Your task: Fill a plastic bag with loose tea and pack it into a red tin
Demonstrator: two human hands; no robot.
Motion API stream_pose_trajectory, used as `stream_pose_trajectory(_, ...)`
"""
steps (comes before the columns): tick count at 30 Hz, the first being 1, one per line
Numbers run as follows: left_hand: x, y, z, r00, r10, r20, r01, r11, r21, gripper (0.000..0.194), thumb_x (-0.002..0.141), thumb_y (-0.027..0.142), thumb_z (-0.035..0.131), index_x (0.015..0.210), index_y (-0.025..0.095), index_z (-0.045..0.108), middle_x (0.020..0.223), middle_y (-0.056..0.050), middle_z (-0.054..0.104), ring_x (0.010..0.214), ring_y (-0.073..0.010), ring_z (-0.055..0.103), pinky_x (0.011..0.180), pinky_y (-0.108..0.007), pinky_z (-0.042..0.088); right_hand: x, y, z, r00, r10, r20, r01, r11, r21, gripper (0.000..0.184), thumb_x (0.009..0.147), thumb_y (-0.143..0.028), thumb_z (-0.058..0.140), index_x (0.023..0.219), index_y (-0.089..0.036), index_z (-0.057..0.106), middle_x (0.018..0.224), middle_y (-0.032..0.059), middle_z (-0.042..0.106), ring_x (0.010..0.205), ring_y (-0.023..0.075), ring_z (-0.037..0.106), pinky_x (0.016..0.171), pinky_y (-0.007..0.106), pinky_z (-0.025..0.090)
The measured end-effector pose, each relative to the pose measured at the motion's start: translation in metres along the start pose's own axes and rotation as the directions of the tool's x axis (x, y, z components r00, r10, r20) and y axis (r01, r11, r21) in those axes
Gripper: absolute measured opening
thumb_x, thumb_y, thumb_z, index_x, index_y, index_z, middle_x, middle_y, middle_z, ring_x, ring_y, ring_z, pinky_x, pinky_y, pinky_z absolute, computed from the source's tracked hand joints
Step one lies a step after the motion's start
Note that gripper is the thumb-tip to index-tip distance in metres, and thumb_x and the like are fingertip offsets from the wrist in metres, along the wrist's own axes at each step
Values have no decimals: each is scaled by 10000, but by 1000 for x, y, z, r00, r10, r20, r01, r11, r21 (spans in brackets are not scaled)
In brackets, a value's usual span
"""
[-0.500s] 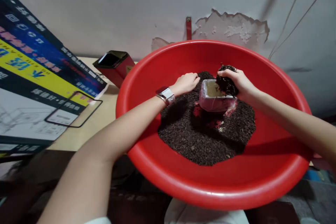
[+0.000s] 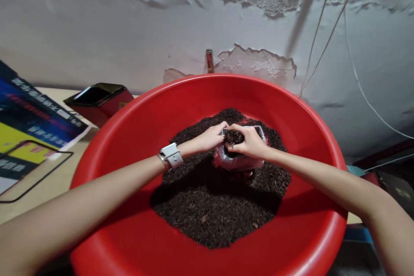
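A large red basin (image 2: 326, 138) holds a heap of dark dried leaves, like loose tea (image 2: 220, 220). Amid the heap stands a small box lined with clear plastic (image 2: 241, 164), its top partly hidden by my hands. My left hand (image 2: 210, 139), with a pale-strapped watch at the wrist, has its fingers closed at the box's left rim. Over the opening, my right hand (image 2: 254, 142) curls round a clump of the tea leaves (image 2: 234, 137). The inside of the box is mostly covered from sight.
Left of the basin, a dark red box with a black top (image 2: 110, 105) stands on a pale table (image 2: 61, 177). A printed carton (image 2: 29, 138) with a black wire loop is nearer the left edge. Behind are a peeling wall (image 2: 97, 30) and hanging cords (image 2: 323, 21).
My right hand has brought its clump leftward and down to the box's mouth. My left hand has moved from the leaves beside the box to its rim. The view has shifted.
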State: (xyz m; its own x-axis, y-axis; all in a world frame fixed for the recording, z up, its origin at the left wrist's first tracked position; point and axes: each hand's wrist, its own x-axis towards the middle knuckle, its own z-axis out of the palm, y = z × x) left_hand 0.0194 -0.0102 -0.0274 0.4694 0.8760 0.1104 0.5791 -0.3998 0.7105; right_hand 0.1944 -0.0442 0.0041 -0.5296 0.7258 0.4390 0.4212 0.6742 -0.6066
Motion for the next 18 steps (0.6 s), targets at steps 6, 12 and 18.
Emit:
stream_pose_trajectory(6, 2, -5, 1, 999, 21, 34, -23, 998, 60, 221, 697, 294, 372, 859, 176, 465, 884, -35, 580, 923, -212, 511, 865, -353, 409, -1, 6, 7, 1000, 12, -1, -12, 999, -47, 331, 663, -248, 616, 981, -158, 606, 834, 7, 647, 748, 133, 580, 697, 218, 388)
stream_pose_trajectory(12, 0, -1, -3, 997, 55, 48, -57, 997, 49, 219, 693, 246, 387, 879, 170, 475, 944, -44, 580, 961, -211, 508, 879, -355, 414, -2, 4, 6, 1000, 2, 16, -2, 998, -56, 294, 686, -260, 598, 964, -163, 601, 814, 6, 642, 735, 128, 577, 682, 210, 384)
stream_pose_trajectory(18, 1, -4, 0, 996, 81, 28, -82, 996, 24, 197, 689, 205, 399, 864, 180, 487, 910, -26, 587, 908, -197, 522, 842, -335, 421, -2, 6, 7, 999, -9, 31, 11, 998, -69, 303, 677, -238, 602, 971, -165, 596, 851, 12, 647, 763, 136, 580, 702, 216, 385)
